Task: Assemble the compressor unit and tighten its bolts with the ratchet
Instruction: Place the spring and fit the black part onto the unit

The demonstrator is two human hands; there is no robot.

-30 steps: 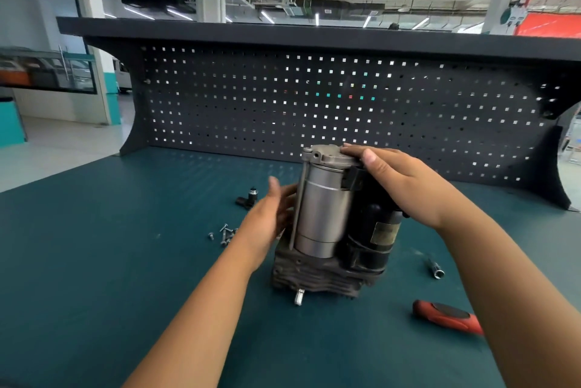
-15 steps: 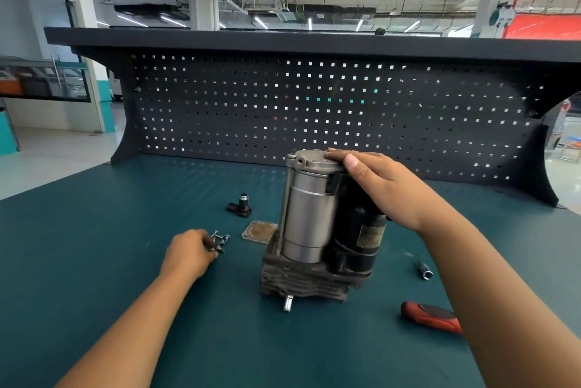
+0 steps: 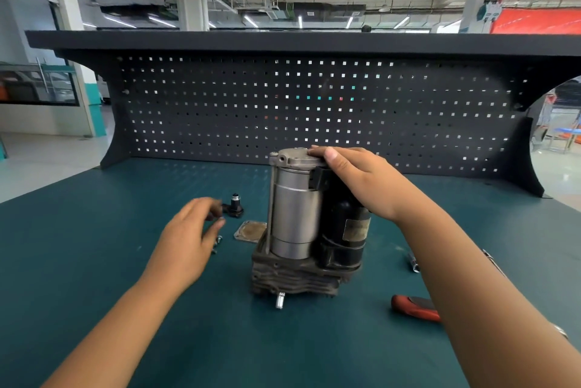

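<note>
The compressor unit (image 3: 301, 224) stands upright mid-bench: silver cylinder, black motor, finned dark base. My right hand (image 3: 361, 180) grips its grey top cap, thumb along the front edge. My left hand (image 3: 188, 236) hovers left of the unit, just above loose bolts (image 3: 217, 241). Its blurred thumb and fingertips pinch something small and dark that looks like a bolt. The red-handled ratchet (image 3: 415, 307) lies on the mat to the right, partly behind my right forearm.
A square cover plate (image 3: 250, 232) and a black fitting (image 3: 234, 207) lie left of the unit. A small silver socket (image 3: 414, 265) lies to the right. A dark pegboard (image 3: 314, 111) walls off the back of the green bench mat (image 3: 94, 262).
My left hand left the unit's side, dropped onto the loose bolts, and now lifts off them with fingertips pinched. My right hand stayed on the top cap.
</note>
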